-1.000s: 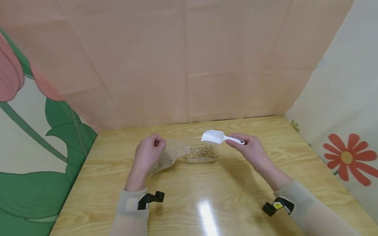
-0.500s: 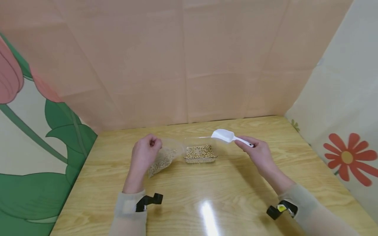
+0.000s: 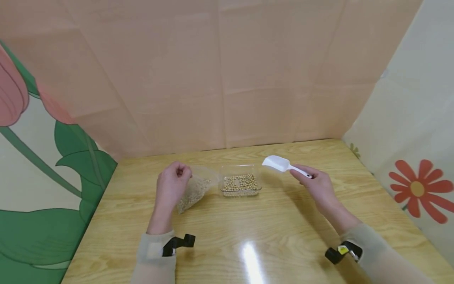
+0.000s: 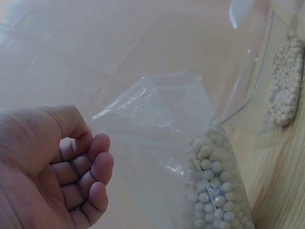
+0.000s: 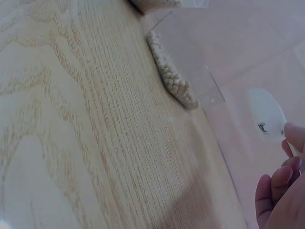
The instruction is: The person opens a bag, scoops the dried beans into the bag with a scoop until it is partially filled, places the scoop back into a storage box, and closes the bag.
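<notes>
My left hand (image 3: 172, 185) pinches the upper edge of a clear plastic bag (image 4: 152, 105), its other fingers curled in. Round pale beans (image 4: 214, 191) fill the lower part of the bag, which leans with its mouth toward the right. Just right of it stands a clear rectangular container (image 3: 241, 193) holding a layer of the same beans. My right hand (image 3: 317, 187) grips the handle of a white scoop (image 3: 277, 163), held above the table to the right of the container. No beans show in the scoop's bowl.
The wood-grain table (image 3: 227, 236) runs back to a pink cloth backdrop (image 3: 220, 79). A flower-patterned wall covering (image 3: 418, 118) borders the right side, and a leaf-and-tulip panel (image 3: 35, 177) the left.
My right hand has moved right with the scoop, from over the container's back edge to beside it. The left hand has shifted slightly left, drawing the bag's mouth away from the container.
</notes>
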Available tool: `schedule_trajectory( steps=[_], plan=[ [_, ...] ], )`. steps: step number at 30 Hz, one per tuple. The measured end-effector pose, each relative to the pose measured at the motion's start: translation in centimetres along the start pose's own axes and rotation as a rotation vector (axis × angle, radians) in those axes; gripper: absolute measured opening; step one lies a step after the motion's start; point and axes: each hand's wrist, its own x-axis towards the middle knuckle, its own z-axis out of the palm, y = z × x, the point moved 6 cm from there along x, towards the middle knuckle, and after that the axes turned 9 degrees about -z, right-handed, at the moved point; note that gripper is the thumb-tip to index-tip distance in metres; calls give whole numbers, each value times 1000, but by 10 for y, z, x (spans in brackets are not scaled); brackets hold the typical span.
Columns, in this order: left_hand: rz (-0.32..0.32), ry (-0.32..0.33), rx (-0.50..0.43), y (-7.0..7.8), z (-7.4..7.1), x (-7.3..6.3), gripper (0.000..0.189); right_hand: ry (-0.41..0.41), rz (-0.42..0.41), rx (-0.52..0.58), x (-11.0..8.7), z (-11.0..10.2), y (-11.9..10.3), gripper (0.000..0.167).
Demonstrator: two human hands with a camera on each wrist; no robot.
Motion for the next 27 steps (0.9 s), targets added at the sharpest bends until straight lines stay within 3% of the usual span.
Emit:
schedule_trajectory(
  steps=[8, 15, 27],
  plan=[
    [3, 2, -18, -3, 1, 0, 18, -151, -18, -39, 1, 10, -5, 66],
    [13, 10, -23, -3, 1, -2, 19, -189, -78, -66, 6, 30, -9, 58],
    [-16, 26, -51, -3, 1, 0, 18, -342, -138, -110, 17, 67, -15, 44]
  ],
)
